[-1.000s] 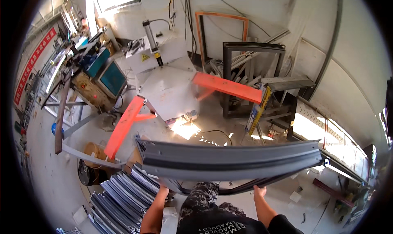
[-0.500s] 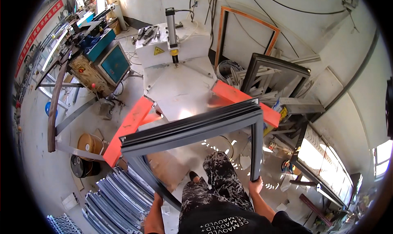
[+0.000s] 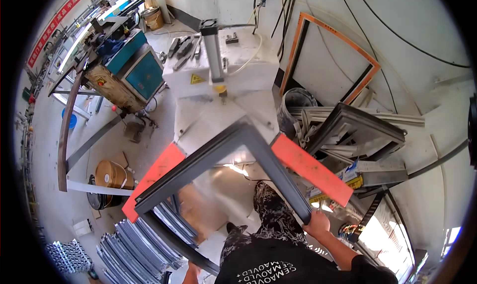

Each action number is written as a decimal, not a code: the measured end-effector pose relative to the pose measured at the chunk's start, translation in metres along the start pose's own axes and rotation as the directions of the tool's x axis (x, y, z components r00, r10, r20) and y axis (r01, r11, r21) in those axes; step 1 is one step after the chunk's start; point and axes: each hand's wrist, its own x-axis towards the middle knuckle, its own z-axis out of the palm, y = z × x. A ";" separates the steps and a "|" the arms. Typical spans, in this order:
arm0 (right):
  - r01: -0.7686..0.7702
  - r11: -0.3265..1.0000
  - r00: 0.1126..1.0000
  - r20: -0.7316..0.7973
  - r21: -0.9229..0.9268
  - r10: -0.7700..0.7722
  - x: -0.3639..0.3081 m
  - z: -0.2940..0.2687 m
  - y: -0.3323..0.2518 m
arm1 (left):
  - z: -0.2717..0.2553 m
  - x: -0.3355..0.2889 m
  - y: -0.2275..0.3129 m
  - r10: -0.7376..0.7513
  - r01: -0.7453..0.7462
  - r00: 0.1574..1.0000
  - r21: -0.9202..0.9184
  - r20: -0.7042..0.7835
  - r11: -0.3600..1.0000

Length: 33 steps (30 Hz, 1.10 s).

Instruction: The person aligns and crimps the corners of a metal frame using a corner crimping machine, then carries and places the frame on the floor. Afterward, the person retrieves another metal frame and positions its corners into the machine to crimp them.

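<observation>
A dark grey window frame hangs tilted between my two hands, with one corner pointing away from me. That corner lies over the front of a white machine table, below an upright cylinder. My right hand is closed round the near end of the frame's right bar. Low in the picture, my left hand grips the lower left bar, its fingers partly hidden. The frame's left corner overlaps the left red support arm. Beside its right bar runs the right red support arm.
Stacked grey metal profiles lie at the lower left, near a brown bucket. A teal machine stands far left. On the right are another dark frame, an orange-edged frame against the wall, and a grey bin.
The window frame has turned, its far right corner swinging to the middle over the white table. My right hand has shifted slightly right; my left hand has gone lower. The view has turned too.
</observation>
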 end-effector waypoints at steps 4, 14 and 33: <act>0.096 0.994 0.992 0.088 -0.049 -0.092 0.064 -0.055 -0.006 | 0.056 -0.014 0.038 -0.161 0.167 0.984 0.068 -0.081 0.984; 0.182 0.982 0.975 0.141 -0.052 -0.173 0.135 -0.087 -0.018 | 0.095 -0.042 0.107 -0.354 0.392 0.912 0.191 -0.205 0.900; 0.245 0.957 0.966 0.126 -0.156 -0.226 0.221 -0.127 -0.054 | 0.116 -0.005 0.095 -0.329 0.345 0.931 0.093 -0.159 0.934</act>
